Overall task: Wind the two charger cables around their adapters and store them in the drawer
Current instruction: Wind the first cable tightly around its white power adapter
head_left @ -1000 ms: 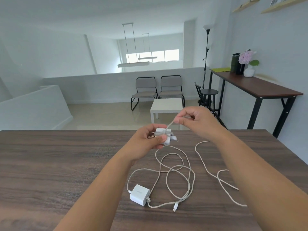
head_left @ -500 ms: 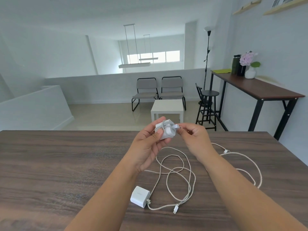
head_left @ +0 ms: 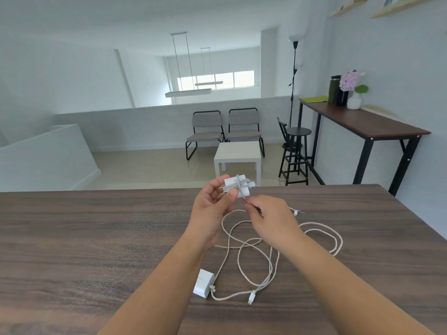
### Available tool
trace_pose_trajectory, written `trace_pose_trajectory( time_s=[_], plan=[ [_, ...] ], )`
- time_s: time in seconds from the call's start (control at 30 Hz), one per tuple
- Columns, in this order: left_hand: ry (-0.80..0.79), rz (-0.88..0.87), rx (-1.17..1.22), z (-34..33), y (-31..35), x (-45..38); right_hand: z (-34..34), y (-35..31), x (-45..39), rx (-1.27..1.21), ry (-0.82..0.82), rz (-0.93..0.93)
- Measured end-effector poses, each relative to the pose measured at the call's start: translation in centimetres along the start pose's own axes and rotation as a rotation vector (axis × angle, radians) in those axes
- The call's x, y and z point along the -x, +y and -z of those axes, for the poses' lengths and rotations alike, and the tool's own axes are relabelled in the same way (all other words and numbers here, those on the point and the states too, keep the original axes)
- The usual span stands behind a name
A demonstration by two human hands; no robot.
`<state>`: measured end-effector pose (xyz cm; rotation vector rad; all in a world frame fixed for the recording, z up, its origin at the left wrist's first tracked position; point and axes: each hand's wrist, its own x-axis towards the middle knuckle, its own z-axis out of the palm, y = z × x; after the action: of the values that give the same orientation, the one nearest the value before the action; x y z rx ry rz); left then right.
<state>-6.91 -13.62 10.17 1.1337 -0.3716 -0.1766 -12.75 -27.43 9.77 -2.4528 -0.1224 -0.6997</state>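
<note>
**First adapter half wound, second loose on bench**

Nearest, the second adapter (head_left: 203, 283) lay on the wood bench (head_left: 84, 238), its cable (head_left: 244, 262) plugged in and sprawled in loose loops, free plug end beside it. Farther right, slack of the first cable (head_left: 324, 234) curved over the bench. Above that, right hand (head_left: 271, 221) pinched this cable just below the first adapter (head_left: 238, 188). Left hand (head_left: 212, 209) had its grip pressed on that adapter, prongs toward the palm, several turns of cable crossing it. Held above the bench's far edge. Drawer not visible.
</note>
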Motion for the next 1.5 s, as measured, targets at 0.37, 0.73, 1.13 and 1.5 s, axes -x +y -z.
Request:
trace_pose_trajectory(
  time_s=[0.37,0.73,1.13,1.5],
  plan=[
    [-0.013,-0.172,-0.494,1.4,0.1,0.6,5.4,-1.4,-0.5,0.223,-0.245,0.083],
    [-0.290,-0.157,-0.659,1.2,3.0,0.9,8.1,-0.7,-3.5,-0.052,-0.248,0.068],
    [-0.331,0.004,0.177,0.2,3.0,1.3,0.2,1.4,-0.5,-1.066,-0.073,-0.408],
    [0.052,-0.111,-0.285,0.2,1.3,0.8,1.2,-2.1,1.7,-0.022,-0.101,-0.031]
  ],
)
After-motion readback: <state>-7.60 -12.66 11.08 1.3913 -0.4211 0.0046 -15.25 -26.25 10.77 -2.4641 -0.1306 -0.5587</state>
